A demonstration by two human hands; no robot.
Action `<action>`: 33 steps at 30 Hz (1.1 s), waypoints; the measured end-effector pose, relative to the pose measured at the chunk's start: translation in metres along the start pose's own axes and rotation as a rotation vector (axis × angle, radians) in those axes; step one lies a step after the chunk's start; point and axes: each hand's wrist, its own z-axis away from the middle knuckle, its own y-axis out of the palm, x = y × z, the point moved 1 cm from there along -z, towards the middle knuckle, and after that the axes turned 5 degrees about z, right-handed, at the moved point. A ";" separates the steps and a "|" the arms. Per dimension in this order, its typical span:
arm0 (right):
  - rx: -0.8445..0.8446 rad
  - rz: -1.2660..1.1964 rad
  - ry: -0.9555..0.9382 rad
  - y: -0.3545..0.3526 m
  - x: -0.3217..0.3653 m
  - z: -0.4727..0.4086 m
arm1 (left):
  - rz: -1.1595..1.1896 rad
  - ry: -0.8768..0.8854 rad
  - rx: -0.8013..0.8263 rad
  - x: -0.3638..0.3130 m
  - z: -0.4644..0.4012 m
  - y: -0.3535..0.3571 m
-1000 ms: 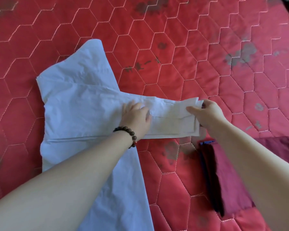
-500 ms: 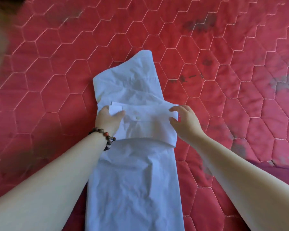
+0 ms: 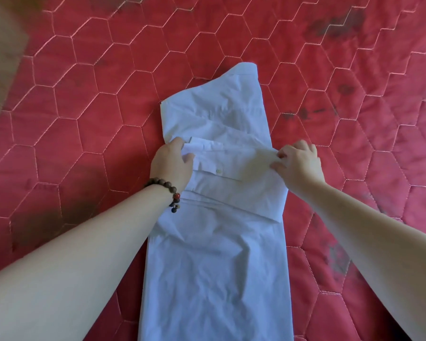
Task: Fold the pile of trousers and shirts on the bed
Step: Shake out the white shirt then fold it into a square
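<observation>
The pale blue shirt (image 3: 217, 254) is lying flat on the bed, right on the red quilted cover (image 3: 84, 119) with the hexagon stitching, folded into a long narrow strip that runs from the bottom edge up toward the middle. A sleeve (image 3: 234, 166) with a small button is folded across it like a band. The left hand (image 3: 171, 164), beaded bracelet (image 3: 169, 191) on the wrist, pinches the cuff end of that sleeve at the strip's left edge. The right hand (image 3: 298, 163) has its fingers curled, pinching the fabric at the right edge.
</observation>
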 end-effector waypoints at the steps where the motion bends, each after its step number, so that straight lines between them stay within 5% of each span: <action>1: -0.030 -0.036 0.026 -0.001 -0.001 -0.001 | -0.119 0.028 0.013 0.000 -0.005 0.001; 8: 0.058 -0.336 0.250 -0.001 -0.006 -0.005 | -0.452 0.264 0.378 -0.009 -0.062 0.013; 12: -0.009 -0.313 0.207 0.003 -0.008 -0.008 | -0.527 0.357 0.270 -0.012 -0.079 0.010; 20: -0.185 -0.478 0.141 0.009 0.010 -0.009 | -0.509 0.282 0.417 0.008 -0.097 -0.014; 24: -0.145 -0.507 0.124 0.013 0.019 -0.016 | -0.518 0.225 0.321 0.007 -0.099 -0.027; 29: -0.206 -0.510 0.197 0.015 0.028 -0.018 | -0.328 0.254 -0.167 -0.003 -0.062 -0.028; 31: -0.380 -0.319 0.162 0.014 0.036 -0.006 | -0.258 0.435 -0.079 -0.006 -0.035 -0.012; 33: -0.492 -0.121 -0.077 0.021 0.053 0.008 | -0.336 0.507 0.102 -0.002 -0.011 0.009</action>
